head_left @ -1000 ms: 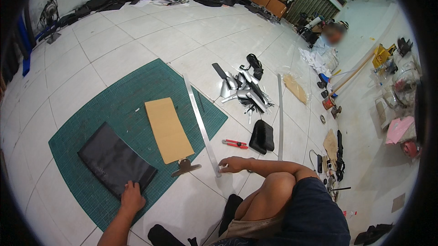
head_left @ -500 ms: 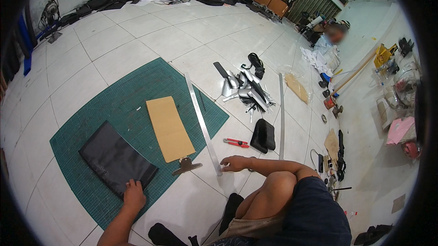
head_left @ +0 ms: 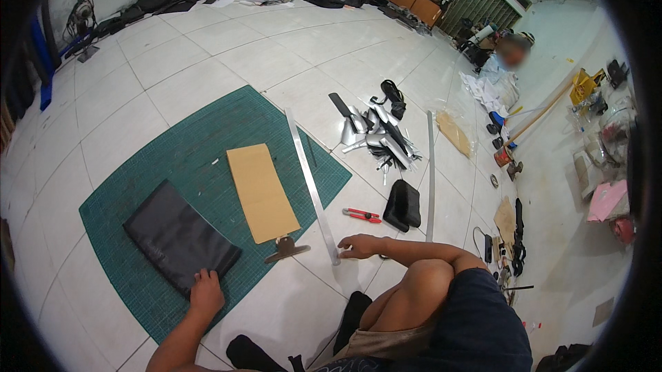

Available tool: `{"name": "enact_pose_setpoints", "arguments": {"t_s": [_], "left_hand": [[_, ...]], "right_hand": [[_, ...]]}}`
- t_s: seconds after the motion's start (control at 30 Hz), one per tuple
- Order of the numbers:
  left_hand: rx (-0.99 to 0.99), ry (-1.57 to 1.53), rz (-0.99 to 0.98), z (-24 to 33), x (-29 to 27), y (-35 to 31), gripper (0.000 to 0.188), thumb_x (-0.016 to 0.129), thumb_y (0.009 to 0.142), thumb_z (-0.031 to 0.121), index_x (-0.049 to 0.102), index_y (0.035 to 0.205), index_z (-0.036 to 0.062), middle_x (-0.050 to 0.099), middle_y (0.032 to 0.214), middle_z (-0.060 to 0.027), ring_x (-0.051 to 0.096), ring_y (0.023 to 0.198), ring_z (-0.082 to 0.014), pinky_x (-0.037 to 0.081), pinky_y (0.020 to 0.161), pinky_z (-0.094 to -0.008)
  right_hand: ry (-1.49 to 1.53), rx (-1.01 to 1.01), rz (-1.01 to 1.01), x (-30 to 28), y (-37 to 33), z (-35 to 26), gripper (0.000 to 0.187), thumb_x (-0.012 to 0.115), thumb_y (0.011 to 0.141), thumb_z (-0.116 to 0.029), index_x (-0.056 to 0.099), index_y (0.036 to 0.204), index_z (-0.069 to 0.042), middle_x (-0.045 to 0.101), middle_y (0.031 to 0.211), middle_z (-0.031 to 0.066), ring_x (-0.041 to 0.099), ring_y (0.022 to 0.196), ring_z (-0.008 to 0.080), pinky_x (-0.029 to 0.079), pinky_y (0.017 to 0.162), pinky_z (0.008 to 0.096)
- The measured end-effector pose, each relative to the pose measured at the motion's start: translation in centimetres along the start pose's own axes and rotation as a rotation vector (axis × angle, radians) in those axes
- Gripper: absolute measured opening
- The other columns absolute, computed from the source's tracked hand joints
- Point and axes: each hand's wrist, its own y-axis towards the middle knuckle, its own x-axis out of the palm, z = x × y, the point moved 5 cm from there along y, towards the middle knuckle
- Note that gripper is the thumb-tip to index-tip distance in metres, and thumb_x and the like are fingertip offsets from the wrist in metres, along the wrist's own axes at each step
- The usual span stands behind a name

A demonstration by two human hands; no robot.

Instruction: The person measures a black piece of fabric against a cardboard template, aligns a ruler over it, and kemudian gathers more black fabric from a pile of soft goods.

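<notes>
My left hand (head_left: 207, 292) grips the near edge of a folded black sheet (head_left: 176, 234), its fingers on top and the thumb mostly hidden. The sheet lies flat on a green cutting mat (head_left: 186, 141). Beside it is a tan card rectangle (head_left: 262, 193), with a metal clip (head_left: 285, 249) at its near end. A long metal ruler (head_left: 309, 182) crosses the mat's right side and reaches onto the tiles. My right hand (head_left: 360, 246) has its bent fingers closed at the ruler's near end.
Right of the ruler lie a red cutter knife (head_left: 361, 215), a black pouch-like piece (head_left: 402, 205), a heap of black and silver scraps (head_left: 379, 134) and a second metal strip (head_left: 430, 179). Another person (head_left: 507, 62) is at the far right. Plastic-wrapped goods (head_left: 610, 141) line the right wall.
The whole view has shifted slightly, so the floor things appear a little further right. Both hands stay at the same places on the black sheet and the ruler.
</notes>
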Motion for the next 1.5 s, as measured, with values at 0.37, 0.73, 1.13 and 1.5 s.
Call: {"name": "enact_pose_setpoints", "arguments": {"t_s": [0.37, 0.73, 1.13, 1.5], "left_hand": [[0.036, 0.052, 0.047, -0.2, 0.8, 0.0, 0.037, 0.065, 0.076, 0.01, 0.052, 0.108, -0.0027, 0.055, 0.103, -0.0223, 0.061, 0.098, -0.0413, 0.055, 0.082, -0.0472], [0.1, 0.176, 0.15, 0.4, -0.3, -0.7, 0.024, 0.054, 0.085, 0.011, 0.053, 0.107, 0.0003, 0.061, 0.095, -0.0208, 0.066, 0.088, -0.0362, 0.058, 0.064, -0.0434], [0.076, 0.115, 0.081, -0.1, -1.2, -0.8, 0.035, 0.054, 0.085, 0.008, 0.057, 0.117, -0.005, 0.066, 0.091, -0.0203, 0.071, 0.077, -0.0314, 0.06, 0.065, -0.0394], [0.084, -0.385, -0.317, -1.7, -9.7, 0.9, 0.046, 0.048, 0.082, 0.002, 0.063, 0.126, 0.0038, 0.062, 0.126, -0.0226, 0.059, 0.116, -0.0395, 0.046, 0.101, -0.0449]], "right_hand": [[-0.042, 0.0, 0.013, 0.0, -0.1, -0.1, 0.063, 0.059, 0.093, -0.054, 0.057, 0.131, -0.004, 0.065, 0.121, 0.0191, 0.064, 0.109, 0.035, 0.049, 0.095, 0.0407], [-0.02, 0.002, 0.048, 0.0, 0.5, 1.3, 0.064, 0.061, 0.09, -0.055, 0.059, 0.13, -0.005, 0.065, 0.123, 0.0173, 0.062, 0.113, 0.0337, 0.048, 0.097, 0.0415], [0.037, 0.081, 0.028, 0.1, -0.2, 0.1, 0.06, 0.066, 0.089, -0.049, 0.06, 0.128, -0.004, 0.066, 0.121, 0.0176, 0.066, 0.107, 0.032, 0.051, 0.094, 0.0395], [0.101, 0.128, 0.038, 0.0, -1.0, 1.7, 0.056, 0.068, 0.09, -0.041, 0.059, 0.129, -0.002, 0.066, 0.119, 0.0196, 0.068, 0.103, 0.0305, 0.053, 0.09, 0.039]]}}
